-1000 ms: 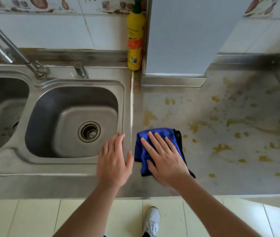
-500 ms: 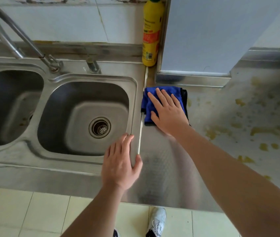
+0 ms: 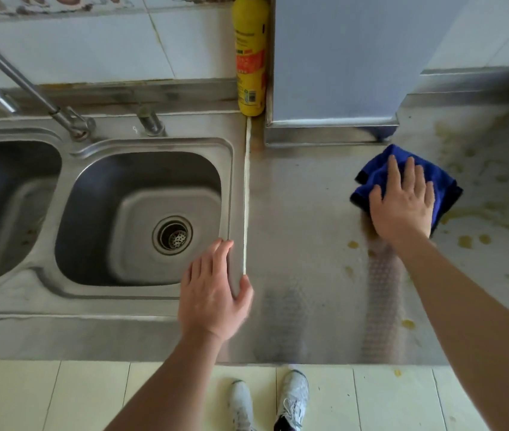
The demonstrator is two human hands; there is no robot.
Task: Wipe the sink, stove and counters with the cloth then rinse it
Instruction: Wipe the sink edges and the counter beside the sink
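A folded blue cloth [image 3: 374, 175] lies on the steel counter [image 3: 303, 213], just in front of the pillar's right corner. My right hand [image 3: 402, 202] presses flat on it with straight, spread fingers. My left hand [image 3: 212, 293] rests flat on the front right rim of the double steel sink [image 3: 141, 213], fingers straight. Yellow-brown stains [image 3: 492, 206] cover the counter to the right of the cloth; the strip left of it looks wiped.
A yellow detergent bottle [image 3: 250, 60] stands at the wall beside a grey pillar [image 3: 340, 57]. A faucet [image 3: 23, 85] arches over the sinks at the left. A drain strainer [image 3: 172, 234] sits in the right basin. My shoes [image 3: 268, 399] show on the tiled floor.
My right hand has slid the cloth from beside the sink seam to the right along the pillar's base. My left hand has stayed on the sink rim.
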